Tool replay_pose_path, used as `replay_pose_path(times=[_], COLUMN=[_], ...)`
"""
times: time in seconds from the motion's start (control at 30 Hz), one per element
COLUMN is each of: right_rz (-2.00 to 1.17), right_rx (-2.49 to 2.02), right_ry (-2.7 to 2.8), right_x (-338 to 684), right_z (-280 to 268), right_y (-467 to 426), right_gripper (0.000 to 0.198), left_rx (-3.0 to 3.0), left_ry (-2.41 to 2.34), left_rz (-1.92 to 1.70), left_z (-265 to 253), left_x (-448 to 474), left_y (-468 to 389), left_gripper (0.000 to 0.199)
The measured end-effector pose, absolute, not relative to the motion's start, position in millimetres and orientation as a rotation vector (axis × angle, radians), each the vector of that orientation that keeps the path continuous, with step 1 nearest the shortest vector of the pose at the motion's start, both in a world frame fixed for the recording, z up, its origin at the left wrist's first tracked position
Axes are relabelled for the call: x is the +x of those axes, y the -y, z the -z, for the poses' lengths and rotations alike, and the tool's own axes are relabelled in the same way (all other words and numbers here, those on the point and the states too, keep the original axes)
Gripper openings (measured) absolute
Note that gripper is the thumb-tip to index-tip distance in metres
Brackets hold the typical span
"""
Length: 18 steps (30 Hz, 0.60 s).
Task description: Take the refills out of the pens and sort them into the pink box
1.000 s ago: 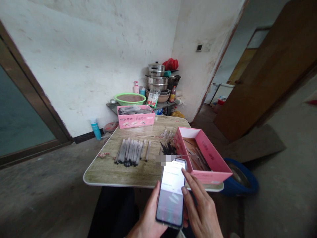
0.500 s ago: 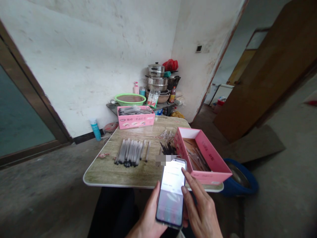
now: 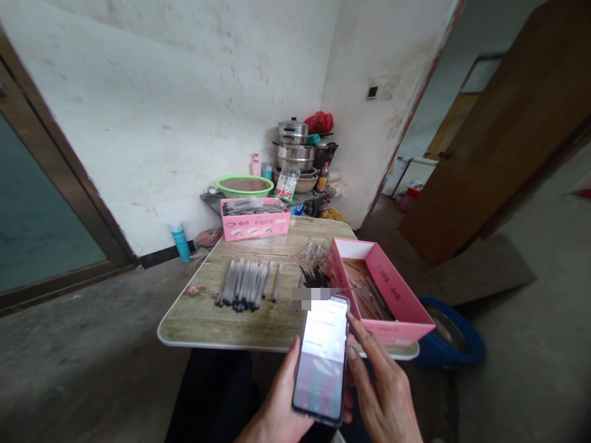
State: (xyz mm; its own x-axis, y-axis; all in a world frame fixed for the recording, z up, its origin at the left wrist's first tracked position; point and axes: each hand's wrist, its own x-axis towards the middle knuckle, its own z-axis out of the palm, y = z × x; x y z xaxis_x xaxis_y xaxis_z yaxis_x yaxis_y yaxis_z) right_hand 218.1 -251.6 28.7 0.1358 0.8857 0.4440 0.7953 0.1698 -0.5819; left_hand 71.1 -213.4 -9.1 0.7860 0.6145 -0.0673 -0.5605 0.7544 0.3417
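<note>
A smartphone [image 3: 319,369] with a lit screen rests in my left hand [image 3: 281,400], whose fingers wrap round it from the left and below. My right hand [image 3: 381,381] is beside the phone's right edge, index finger and thumb stretched out and apart; whether a fingertip touches the edge I cannot tell. Past the phone, on the table, lies a row of clear pen barrels with black ends [image 3: 244,284]. Small black pen parts [image 3: 314,277] lie just above the phone, partly hidden by a pixelated patch. An open pink box [image 3: 401,298] with thin sticks inside stands right of them.
The wood-pattern table [image 3: 203,323] has another pink box [image 3: 255,229] full of pens at its far edge. Small clear pieces [image 3: 314,251] lie near its middle right. Behind stand a green basin [image 3: 244,192] and stacked pots [image 3: 294,154]. A blue tub [image 3: 468,338] is at right.
My right hand has shifted slightly right, its index fingertip moving from over the screen to the phone's right edge. The left hand keeps its hold; the view has moved a little.
</note>
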Motion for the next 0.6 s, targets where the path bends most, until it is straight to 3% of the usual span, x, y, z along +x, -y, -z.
replay_pose_path(times=[0.6], right_rz=[-0.072], right_rx=[-1.598], right_ry=[1.617], right_x=[223.9], right_z=[-22.9], right_y=[253.2], right_gripper=[0.041], left_rx=[0.313], left_ry=[-0.181], left_rz=[-0.656], left_z=[5.6], left_x=[68.8], left_y=[210.4], left_gripper=[0.084])
